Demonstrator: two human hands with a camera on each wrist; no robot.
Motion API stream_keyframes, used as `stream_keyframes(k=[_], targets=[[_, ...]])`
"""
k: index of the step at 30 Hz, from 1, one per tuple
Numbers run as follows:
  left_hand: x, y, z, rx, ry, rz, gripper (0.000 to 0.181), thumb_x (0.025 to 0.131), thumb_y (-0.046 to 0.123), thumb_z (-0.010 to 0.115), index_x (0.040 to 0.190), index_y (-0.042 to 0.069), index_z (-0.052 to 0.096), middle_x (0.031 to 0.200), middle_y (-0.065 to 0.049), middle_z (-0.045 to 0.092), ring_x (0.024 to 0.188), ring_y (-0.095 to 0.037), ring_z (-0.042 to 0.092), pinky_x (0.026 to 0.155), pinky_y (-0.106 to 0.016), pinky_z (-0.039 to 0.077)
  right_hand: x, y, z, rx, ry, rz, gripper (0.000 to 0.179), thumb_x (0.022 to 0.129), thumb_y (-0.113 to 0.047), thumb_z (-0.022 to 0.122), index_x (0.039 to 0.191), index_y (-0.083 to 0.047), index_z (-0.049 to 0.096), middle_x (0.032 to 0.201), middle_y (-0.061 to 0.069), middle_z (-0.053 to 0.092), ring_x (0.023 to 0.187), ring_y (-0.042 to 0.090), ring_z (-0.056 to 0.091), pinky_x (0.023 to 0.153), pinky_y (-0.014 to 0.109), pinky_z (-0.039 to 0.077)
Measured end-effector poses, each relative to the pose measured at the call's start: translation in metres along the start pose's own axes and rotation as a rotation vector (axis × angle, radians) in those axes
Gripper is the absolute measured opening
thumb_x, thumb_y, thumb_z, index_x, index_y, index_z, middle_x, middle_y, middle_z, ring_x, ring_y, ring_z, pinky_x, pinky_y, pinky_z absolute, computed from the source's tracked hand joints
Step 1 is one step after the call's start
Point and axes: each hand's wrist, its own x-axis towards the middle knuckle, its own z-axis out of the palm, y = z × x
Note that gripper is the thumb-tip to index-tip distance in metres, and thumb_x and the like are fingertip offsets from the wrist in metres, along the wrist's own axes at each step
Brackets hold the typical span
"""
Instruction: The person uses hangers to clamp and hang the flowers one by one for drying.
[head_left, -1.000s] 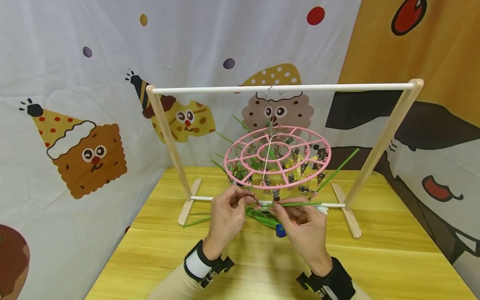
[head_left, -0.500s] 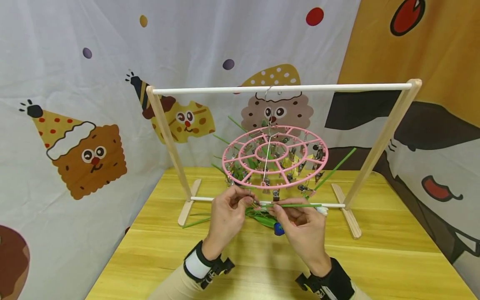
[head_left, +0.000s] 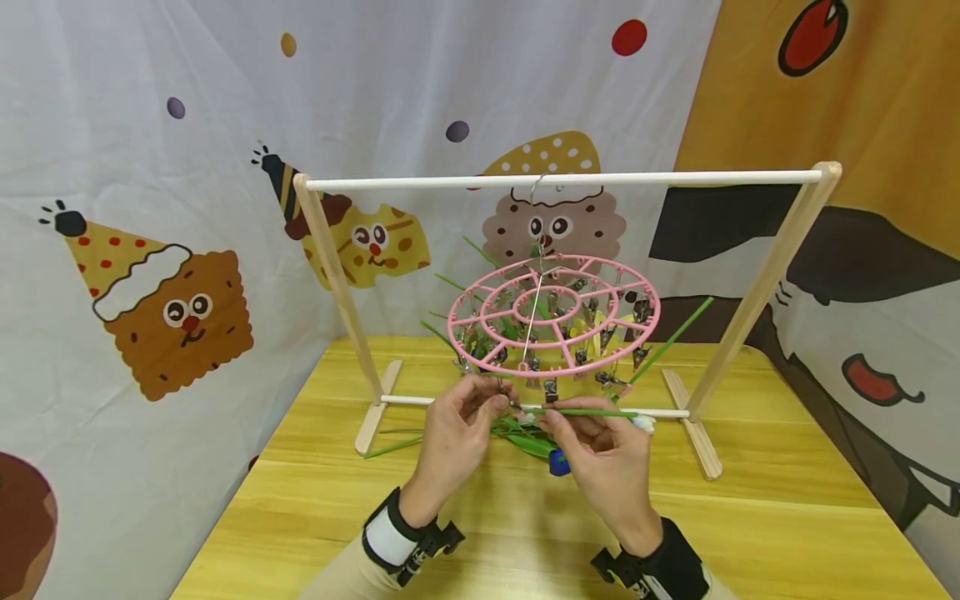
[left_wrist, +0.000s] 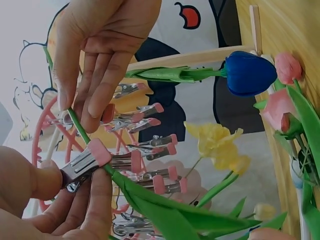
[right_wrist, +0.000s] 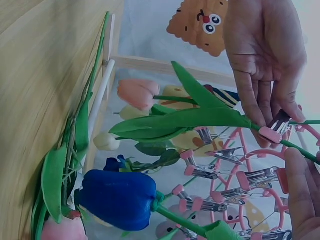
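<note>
My left hand (head_left: 456, 437) pinches a metal clip with pink tips (left_wrist: 85, 162) between thumb and fingers. The clip lies across the green stem of a peach tulip (right_wrist: 137, 94), whose leaves trail away from it. Farther along, my right hand (head_left: 609, 458) pinches the same stem between thumb and fingertips. Above both hands hangs a round pink hanger (head_left: 562, 335) with many dangling metal clips. A blue tulip (left_wrist: 250, 73) hangs close to my right hand. Other flowers, among them a yellow one (left_wrist: 212, 145), hang from the hanger.
The hanger hooks over the white top bar (head_left: 420, 182) of a rack with wooden posts (head_left: 337, 292). More flowers, with pink heads (left_wrist: 287, 67) and green stems, lie on the wooden table (head_left: 300, 500) below. A cartoon-printed cloth (head_left: 375, 75) stands behind.
The hanger sways slightly left and then back right. Both hands stay nearly in place, keeping hold of the clip and the stem.
</note>
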Motion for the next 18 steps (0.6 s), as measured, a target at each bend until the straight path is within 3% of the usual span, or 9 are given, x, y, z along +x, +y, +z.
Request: stream_keyframes(k=[7, 12, 16, 18], targets=[[-0.003, -0.001, -0.003, -0.011, -0.035, 0.040, 0.025, 0.112, 0.015, 0.080, 0.135, 0.005, 0.078, 0.132, -0.013, 0.086, 0.115, -0.025, 0.086, 0.100, -0.034, 0.073, 0.000, -0.001, 0.000, -0.049, -0.002, -0.033, 0.040, 0.096, 0.029, 0.075, 0.127, 0.005, 0.080, 0.113, 0.026, 0.081, 0.103, 0.014, 0.089, 0.087, 0.030, 0.073], [-0.003, -0.002, -0.006, -0.012, -0.027, 0.041, 0.027, 0.112, 0.014, 0.081, 0.138, 0.007, 0.077, 0.132, -0.014, 0.086, 0.113, -0.028, 0.087, 0.102, -0.038, 0.072, 0.000, 0.000, 0.001, -0.089, -0.004, -0.042, 0.044, 0.091, 0.028, 0.081, 0.126, 0.002, 0.082, 0.109, 0.023, 0.084, 0.099, 0.007, 0.088, 0.072, 0.018, 0.067], [-0.001, -0.003, -0.009, 0.011, -0.010, 0.023, 0.028, 0.113, 0.013, 0.080, 0.140, 0.006, 0.077, 0.131, -0.014, 0.087, 0.113, -0.029, 0.087, 0.104, -0.035, 0.072, -0.002, 0.000, 0.001, -0.073, -0.026, -0.048, 0.046, 0.090, 0.029, 0.081, 0.127, 0.002, 0.081, 0.112, 0.025, 0.084, 0.104, 0.009, 0.088, 0.079, 0.019, 0.069], [0.000, -0.004, -0.011, 0.026, -0.007, 0.033, 0.028, 0.113, 0.013, 0.079, 0.139, 0.003, 0.077, 0.131, -0.014, 0.087, 0.113, -0.032, 0.087, 0.104, -0.035, 0.072, -0.002, 0.001, 0.000, -0.059, -0.039, -0.055, 0.047, 0.090, 0.030, 0.080, 0.128, 0.004, 0.081, 0.114, 0.026, 0.084, 0.108, 0.011, 0.088, 0.088, 0.024, 0.072]])
